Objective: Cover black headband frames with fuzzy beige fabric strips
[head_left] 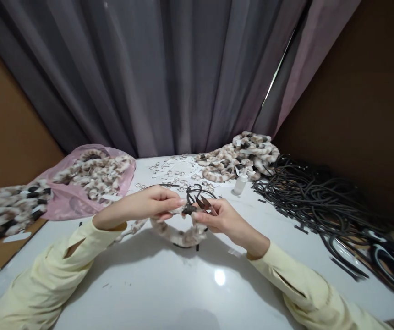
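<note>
A furry white-and-brown loop (pixel 179 237) hangs just over the table between my two hands, its two ends meeting at a dark wrapped joint (pixel 189 209). My left hand (pixel 154 203) pinches the loop to the left of this joint, fingers closed. On the other side my right hand (pixel 219 216) grips the joint's right end between thumb and fingers. Dark pointed blades, looking like thread snips (pixel 209 205), stick up out of the right hand; their handle is hidden by the fingers. Black cord loops (pixel 197 190) lie just behind the joint.
A pink plastic bag (pixel 69 208) with furry loops lies at the left. More furry loops (pixel 252 153) are heaped at the back right, beside a small clear bottle (pixel 240 183). Black cords (pixel 296 197) cover the right side. Small metal rings (pixel 179 173) lie scattered toward the curtain (pixel 155 82).
</note>
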Demonstrator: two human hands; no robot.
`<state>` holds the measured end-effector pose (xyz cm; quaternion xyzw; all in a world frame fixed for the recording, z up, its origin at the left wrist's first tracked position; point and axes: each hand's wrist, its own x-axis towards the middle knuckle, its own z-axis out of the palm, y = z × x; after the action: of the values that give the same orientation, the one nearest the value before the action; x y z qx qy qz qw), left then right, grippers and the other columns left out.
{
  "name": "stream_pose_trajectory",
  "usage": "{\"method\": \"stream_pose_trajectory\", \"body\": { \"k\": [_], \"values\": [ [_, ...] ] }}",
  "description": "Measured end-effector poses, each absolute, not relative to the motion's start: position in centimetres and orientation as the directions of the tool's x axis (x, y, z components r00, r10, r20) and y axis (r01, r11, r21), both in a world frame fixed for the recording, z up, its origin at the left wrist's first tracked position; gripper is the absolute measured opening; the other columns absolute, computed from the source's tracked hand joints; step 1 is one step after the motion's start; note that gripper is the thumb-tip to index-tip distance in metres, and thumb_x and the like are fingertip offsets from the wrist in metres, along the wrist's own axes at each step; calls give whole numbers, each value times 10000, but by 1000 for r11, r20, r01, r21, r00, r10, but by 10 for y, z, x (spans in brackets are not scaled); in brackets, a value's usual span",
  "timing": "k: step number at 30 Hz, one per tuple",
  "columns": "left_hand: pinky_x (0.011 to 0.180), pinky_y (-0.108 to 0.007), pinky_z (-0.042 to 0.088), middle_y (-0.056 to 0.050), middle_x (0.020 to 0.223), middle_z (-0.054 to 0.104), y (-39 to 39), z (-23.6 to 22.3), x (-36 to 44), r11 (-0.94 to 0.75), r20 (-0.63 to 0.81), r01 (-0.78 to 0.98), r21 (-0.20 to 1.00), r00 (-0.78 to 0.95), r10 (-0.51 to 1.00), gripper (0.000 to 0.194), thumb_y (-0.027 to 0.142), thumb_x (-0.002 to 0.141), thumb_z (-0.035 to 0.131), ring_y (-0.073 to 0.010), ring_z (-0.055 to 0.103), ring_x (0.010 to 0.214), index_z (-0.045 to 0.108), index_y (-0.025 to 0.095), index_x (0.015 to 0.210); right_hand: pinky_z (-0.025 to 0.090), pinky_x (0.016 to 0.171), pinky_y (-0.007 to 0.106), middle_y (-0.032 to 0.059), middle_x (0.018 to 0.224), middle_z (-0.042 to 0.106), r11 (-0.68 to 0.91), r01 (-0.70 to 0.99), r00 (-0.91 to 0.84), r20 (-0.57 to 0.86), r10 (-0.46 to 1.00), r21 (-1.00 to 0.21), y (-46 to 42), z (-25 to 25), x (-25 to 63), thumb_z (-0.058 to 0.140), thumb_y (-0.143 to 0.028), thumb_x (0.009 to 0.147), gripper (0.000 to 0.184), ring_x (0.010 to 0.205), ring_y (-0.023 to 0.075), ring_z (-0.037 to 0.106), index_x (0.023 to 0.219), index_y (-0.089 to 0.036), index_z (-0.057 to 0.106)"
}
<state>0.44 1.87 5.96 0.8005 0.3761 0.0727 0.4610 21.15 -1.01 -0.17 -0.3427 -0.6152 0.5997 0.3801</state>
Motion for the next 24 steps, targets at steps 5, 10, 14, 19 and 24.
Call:
{"method": "stream_pose_trajectory", "body": {
  "k": [5,10,14,19,24],
  "values": [
    [696,-264,446,-59,828,643,11,51,3,-869,337,395,297,808,483,273,354,884,482,-162,570,739,569,180,1076,399,512,212,7,674,602,203,-14,-366,194,910,-979,-12,-2,211,715,-383,689,280,595,102,506,795,-137,634],
    [678,-317,480,-85,759,667,12,40,5,-979,591,151,-138,805,41,273,130,912,354,-172,597,681,550,166,1100,410,543,230,-11,613,580,273,92,-341,227,912,-958,-18,6,212,691,-288,691,165,588,115,511,703,-148,603],
    [609,-315,478,-93,725,666,12,31,8,-970,644,139,-198,765,-22,343,68,869,419,-178,589,636,473,130,1201,407,538,224,-8,628,584,265,93,-360,216,908,-960,-21,9,213,654,-259,687,139,583,114,518,679,-154,563],
    [629,-295,479,-81,768,650,12,17,8,-989,691,142,37,711,128,378,37,842,430,-161,578,676,491,172,1190,340,486,187,-34,573,520,490,250,-311,410,857,-835,-24,7,214,477,-64,689,133,525,83,444,614,-173,475],
    [570,-242,460,-47,667,626,8,15,11,-943,677,163,290,661,323,239,85,840,466,-137,569,606,592,174,1022,319,469,187,-28,569,514,745,425,-342,670,659,-515,-29,3,213,411,-9,686,190,487,82,415,690,-182,488]
  ]
}}
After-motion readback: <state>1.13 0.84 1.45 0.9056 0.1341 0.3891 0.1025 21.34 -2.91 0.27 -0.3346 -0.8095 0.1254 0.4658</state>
